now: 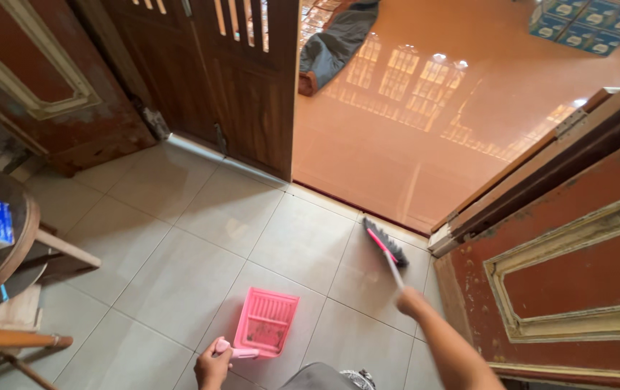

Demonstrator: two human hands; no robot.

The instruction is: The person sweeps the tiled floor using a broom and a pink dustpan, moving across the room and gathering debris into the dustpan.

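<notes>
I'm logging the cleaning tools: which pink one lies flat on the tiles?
The pink dustpan, held by the left hand; the broom stands angled in the right hand.

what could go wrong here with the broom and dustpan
The broom in the right hand sweeps right at the doorway edge, so dirt could be flicked onto the shiny orange floor instead of toward the pink dustpan. The dustpan already holds some dirt, and the left hand grips only its handle end, so tilting it might spill that. The open door beside the right arm could get knocked.

one head camera looks steeply down at the tiled floor (180, 253).
</notes>
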